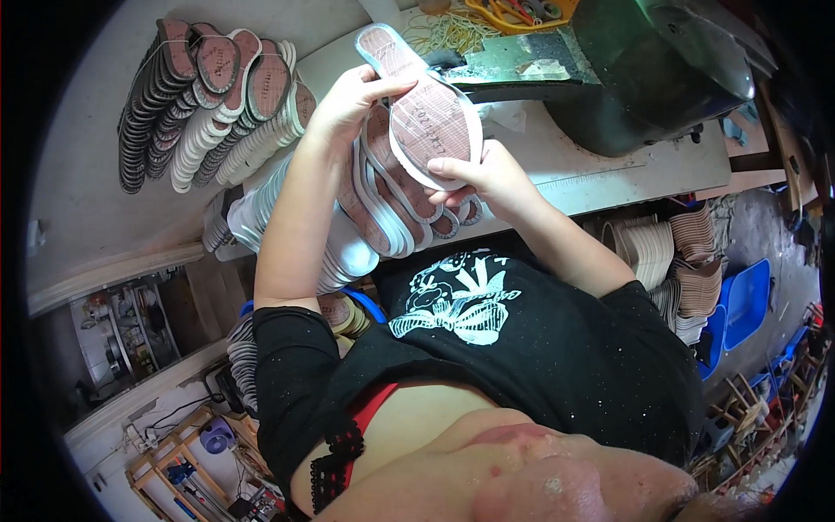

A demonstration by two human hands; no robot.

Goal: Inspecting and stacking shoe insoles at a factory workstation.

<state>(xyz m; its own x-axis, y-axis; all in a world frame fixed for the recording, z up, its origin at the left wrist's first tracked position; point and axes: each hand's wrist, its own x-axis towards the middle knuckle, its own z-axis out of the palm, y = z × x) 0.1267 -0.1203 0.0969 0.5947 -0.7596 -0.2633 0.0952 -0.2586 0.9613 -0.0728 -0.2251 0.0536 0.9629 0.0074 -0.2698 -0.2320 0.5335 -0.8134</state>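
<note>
A shoe insole (pixel 435 117) with a pinkish-brown face and a white rim is held up at an angle between both my hands, beside the narrow arm of a green machine (pixel 522 65). My left hand (pixel 352 104) grips it at its narrower waist, thumb on the printed face. My right hand (pixel 478 178) pinches the wide end, thumb on top and fingers beneath. Right under the held piece, a pile of similar insoles (pixel 370 228) lies on the white table (pixel 600 170), partly hidden by my left forearm. Whether the insole touches the machine, I cannot tell.
Several rows of stacked insoles (pixel 187 113) stand at the far left. Behind the machine arm lie tangled pale strands (pixel 448 35) and a yellow tray (pixel 513 26) of tools. More stacks (pixel 648 248) and blue bins (pixel 746 303) sit to the right.
</note>
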